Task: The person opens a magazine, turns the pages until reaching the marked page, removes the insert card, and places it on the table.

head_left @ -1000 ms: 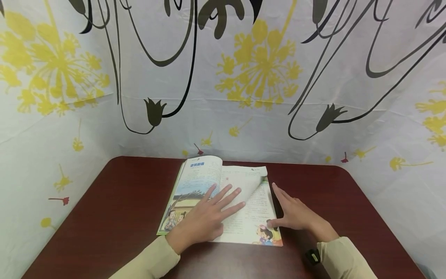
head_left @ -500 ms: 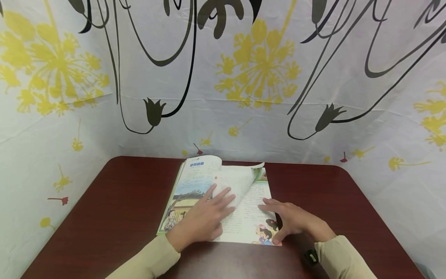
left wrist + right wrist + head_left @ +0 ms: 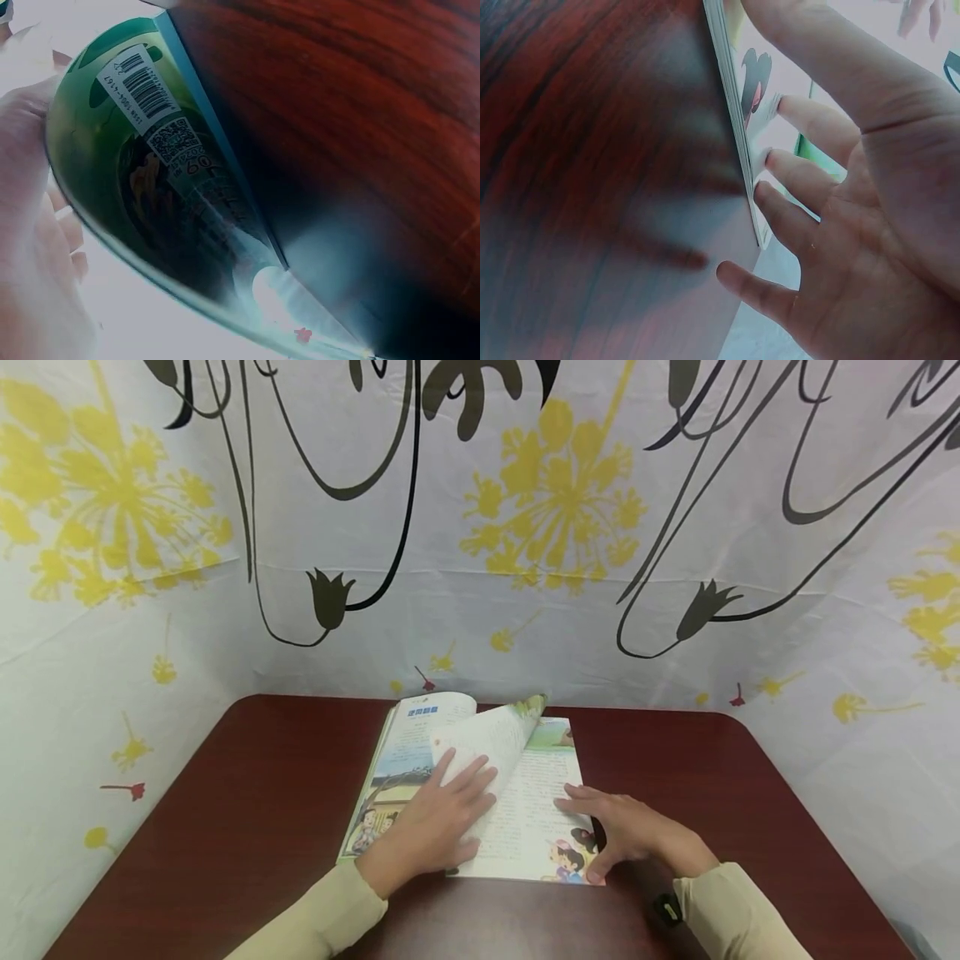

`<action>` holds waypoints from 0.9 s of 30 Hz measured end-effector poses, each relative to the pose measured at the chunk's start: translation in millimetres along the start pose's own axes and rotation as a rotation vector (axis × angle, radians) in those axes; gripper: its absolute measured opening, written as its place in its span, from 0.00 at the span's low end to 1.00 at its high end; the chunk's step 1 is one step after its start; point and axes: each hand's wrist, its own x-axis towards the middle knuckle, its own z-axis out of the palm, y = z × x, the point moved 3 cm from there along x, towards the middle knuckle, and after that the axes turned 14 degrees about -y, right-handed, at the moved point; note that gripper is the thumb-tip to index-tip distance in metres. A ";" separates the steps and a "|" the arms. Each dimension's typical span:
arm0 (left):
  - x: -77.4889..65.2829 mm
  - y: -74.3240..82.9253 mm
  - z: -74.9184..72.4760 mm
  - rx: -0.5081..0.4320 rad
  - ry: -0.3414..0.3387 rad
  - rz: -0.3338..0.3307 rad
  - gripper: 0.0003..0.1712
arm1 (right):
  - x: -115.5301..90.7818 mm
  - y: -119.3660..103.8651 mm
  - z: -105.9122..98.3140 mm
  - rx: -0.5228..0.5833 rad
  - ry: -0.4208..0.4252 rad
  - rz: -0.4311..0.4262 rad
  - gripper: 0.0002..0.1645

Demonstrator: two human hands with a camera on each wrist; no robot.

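An open picture book (image 3: 536, 818) lies on the table, with printed text and cartoon drawings on its pages. My left hand (image 3: 435, 822) lies spread over its middle, fingers against a half-turned leaf (image 3: 491, 735) whose far corner curls up. Under the left hand, the left wrist view shows the book's green back cover (image 3: 112, 97) with a barcode, bowed up from the table. My right hand (image 3: 633, 831) rests at the book's right edge, fingertips on the right page and thumb by the near corner. In the right wrist view its fingers (image 3: 810, 120) are spread, with the little finger off the page.
The dark red-brown table (image 3: 247, 827) extends on both sides of the book. Behind it hangs a white cloth (image 3: 420, 543) printed with yellow and grey flowers. A dark band (image 3: 667, 908) sits at the right wrist.
The leaf under my left hand has swung leftward, uncovering more of the right page. The left hand shifted slightly left. My right hand came from beside the book onto the page edge.
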 end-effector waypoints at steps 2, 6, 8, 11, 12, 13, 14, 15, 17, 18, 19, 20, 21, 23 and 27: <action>-0.1 0.1 0.9 -0.008 0.011 -0.003 0.28 | 0.1 -0.5 0.3 -0.008 -0.004 0.001 0.67; -1.3 0.5 2.3 -0.011 0.007 -0.024 0.25 | 0.0 -0.5 1.7 -0.025 -0.007 0.006 0.68; -2.4 0.3 2.0 -0.002 -0.012 -0.044 0.23 | 0.2 -0.2 2.1 -0.029 -0.004 0.003 0.69; -3.7 -0.7 1.6 -0.004 -0.060 -0.073 0.24 | 0.8 0.0 2.1 -0.029 0.001 -0.005 0.69; -4.1 -1.1 1.5 -0.012 -0.076 -0.081 0.25 | 1.0 0.1 2.0 -0.027 0.002 -0.006 0.69; -4.4 -1.6 1.4 -0.023 -0.090 -0.087 0.26 | 1.1 0.1 1.9 -0.026 0.002 -0.008 0.69; -4.8 -2.0 1.6 -0.037 -0.101 -0.094 0.26 | 1.1 -0.1 1.8 -0.026 0.003 -0.009 0.68; -5.3 -2.5 1.9 -0.051 -0.112 -0.100 0.27 | 1.1 -0.3 1.7 -0.025 0.003 -0.010 0.68; -6.5 -3.4 2.4 -0.086 -0.129 -0.114 0.28 | 1.2 -0.3 1.5 -0.026 0.005 -0.010 0.69; -7.3 -3.8 2.5 -0.107 -0.136 -0.122 0.29 | 1.2 -0.4 1.3 -0.026 0.006 -0.010 0.69; -8.1 -4.2 2.9 -0.130 -0.143 -0.131 0.29 | 1.3 -0.5 1.2 -0.027 0.006 -0.010 0.69; -8.9 -4.6 3.2 -0.158 -0.151 -0.140 0.30 | 1.3 -0.5 1.0 -0.028 0.007 -0.009 0.69; -9.7 -5.1 3.4 -0.189 -0.162 -0.148 0.30 | 1.4 -0.4 0.8 -0.028 0.007 -0.007 0.69; -11.1 -5.8 4.1 -0.254 -0.185 -0.163 0.31 | 1.4 -0.5 0.5 -0.026 0.007 -0.005 0.69; -12.9 -7.5 5.9 -0.382 -0.241 -0.199 0.33 | 0.8 -1.3 0.2 -0.020 0.007 -0.004 0.67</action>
